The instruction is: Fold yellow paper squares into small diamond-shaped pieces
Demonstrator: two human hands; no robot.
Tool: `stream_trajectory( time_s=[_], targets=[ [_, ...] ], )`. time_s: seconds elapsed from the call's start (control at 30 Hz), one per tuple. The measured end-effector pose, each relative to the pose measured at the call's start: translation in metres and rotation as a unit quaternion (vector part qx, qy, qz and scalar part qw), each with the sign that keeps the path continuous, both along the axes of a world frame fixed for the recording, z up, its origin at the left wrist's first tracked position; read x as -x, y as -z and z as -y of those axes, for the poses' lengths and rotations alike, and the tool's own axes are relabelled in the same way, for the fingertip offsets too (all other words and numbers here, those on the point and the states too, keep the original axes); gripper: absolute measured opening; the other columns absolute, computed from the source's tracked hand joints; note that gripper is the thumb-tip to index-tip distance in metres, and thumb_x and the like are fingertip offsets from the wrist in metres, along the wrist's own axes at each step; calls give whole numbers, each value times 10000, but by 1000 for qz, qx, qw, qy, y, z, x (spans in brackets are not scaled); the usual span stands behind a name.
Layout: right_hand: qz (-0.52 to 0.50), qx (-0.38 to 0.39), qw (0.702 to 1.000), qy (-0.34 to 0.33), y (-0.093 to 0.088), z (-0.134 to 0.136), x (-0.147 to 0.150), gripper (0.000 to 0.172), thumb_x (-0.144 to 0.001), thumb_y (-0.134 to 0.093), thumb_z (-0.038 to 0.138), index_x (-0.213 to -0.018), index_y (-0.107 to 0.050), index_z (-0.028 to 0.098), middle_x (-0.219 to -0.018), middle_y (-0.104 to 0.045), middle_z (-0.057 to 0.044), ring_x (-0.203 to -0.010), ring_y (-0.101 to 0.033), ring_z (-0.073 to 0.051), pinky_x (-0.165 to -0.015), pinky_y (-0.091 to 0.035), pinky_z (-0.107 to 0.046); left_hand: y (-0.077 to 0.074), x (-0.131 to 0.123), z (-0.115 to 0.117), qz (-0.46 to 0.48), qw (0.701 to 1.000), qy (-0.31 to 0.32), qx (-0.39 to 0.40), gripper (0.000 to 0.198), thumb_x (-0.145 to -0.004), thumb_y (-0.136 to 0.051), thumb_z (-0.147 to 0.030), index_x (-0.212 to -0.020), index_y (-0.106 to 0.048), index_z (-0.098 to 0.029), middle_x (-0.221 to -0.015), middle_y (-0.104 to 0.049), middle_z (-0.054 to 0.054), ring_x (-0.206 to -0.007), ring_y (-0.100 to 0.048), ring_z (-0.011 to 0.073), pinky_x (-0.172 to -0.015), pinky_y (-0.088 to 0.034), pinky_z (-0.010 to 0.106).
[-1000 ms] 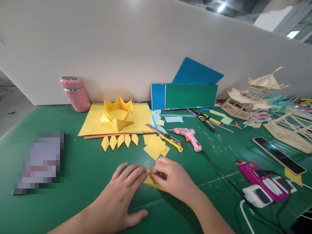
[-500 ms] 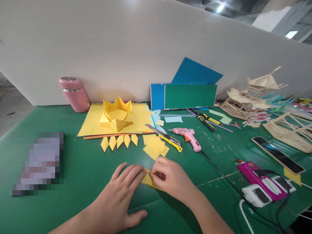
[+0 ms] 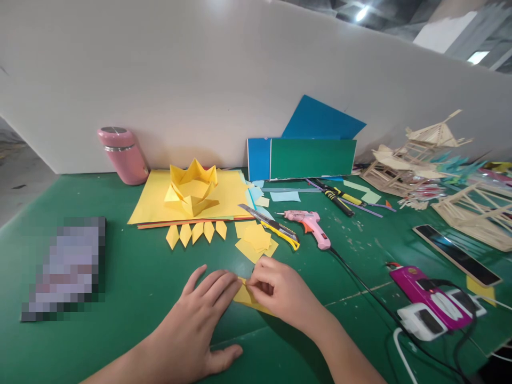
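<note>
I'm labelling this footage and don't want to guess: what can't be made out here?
Yellow paper: head view, full outline partly covered by the left hand and right hand.
Item at far left: head view, surface details lost in pixelation.
Glue gun: head view, markings too small to read.
Wooden-stick frame: head view, cut off by the right edge.

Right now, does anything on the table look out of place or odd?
Yes: beyond the right hand, the cutter lies with its blade out, tip over the yellow sheets; a bare blade could nick someone. Pale specks also mar the table right of the glue gun. I see no spill.
</note>
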State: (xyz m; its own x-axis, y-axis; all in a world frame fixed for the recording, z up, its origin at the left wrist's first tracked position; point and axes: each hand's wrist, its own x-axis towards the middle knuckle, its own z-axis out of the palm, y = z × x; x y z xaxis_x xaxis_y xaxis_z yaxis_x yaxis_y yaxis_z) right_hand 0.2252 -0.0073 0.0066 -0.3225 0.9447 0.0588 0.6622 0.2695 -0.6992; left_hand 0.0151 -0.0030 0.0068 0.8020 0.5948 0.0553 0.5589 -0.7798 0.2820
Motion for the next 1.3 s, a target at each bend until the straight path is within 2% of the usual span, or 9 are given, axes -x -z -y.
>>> stream_trajectory(
  time_s=[0.17, 0.43, 0.63, 1.03, 1.3],
  targets=[
    [-28, 25, 999, -9, -4, 0, -3, 86, -806, -615, 116, -763, -660, 177, -785, -565, 4, -597, -517, -87, -558, -400, -206, 2, 0, 1, 23, 1000, -4, -8, 726, -732, -638, -441, -1394, -403, -256, -1301, -574, 75, -1196, -497, 324, -1105, -200, 577],
    [-6, -18, 999, -51, -8, 0, -11, 179, -816, -561, 43, -787, -685, 168, -815, -627, -25, -688, -569, -120, -597, -422, -218, 6, 1, 1, 34, 999, -5, -20, 758, -713, -650, -440, -1401, -388, -258, -1287, -575, 70, -1181, -505, 321, -1097, -218, 577],
    [26, -44, 996, -77, -7, -1, -16, 251, -805, -513, 3, -808, -686, 185, -799, -617, -20, -722, -572, -131, -605, -415, -219, 2, 0, 1, 16, 1000, -11, -10, 706, -704, -654, -448, -1351, -450, -253, -1283, -585, 74, -1182, -507, 319, -1103, -209, 563],
    [73, -48, 995, -47, -8, -1, -12, 202, -750, -535, -14, -710, -617, 166, -714, -555, 3, -680, -515, -125, -576, -350, -219, 8, 3, 1, 22, 1000, -8, -9, 720, -718, -634, -456, -1367, -421, -227, -1310, -560, 77, -1210, -479, 324, -1113, -158, 580],
    [79, -33, 996, -20, -10, 0, -17, 203, -701, -534, -21, -645, -573, 171, -650, -525, 19, -611, -488, -112, -541, -321, -213, 0, 0, -1, 24, 1000, -10, 5, 692, -698, -652, -441, -1330, -471, -223, -1279, -584, 82, -1178, -508, 321, -1120, -160, 577]
  ],
)
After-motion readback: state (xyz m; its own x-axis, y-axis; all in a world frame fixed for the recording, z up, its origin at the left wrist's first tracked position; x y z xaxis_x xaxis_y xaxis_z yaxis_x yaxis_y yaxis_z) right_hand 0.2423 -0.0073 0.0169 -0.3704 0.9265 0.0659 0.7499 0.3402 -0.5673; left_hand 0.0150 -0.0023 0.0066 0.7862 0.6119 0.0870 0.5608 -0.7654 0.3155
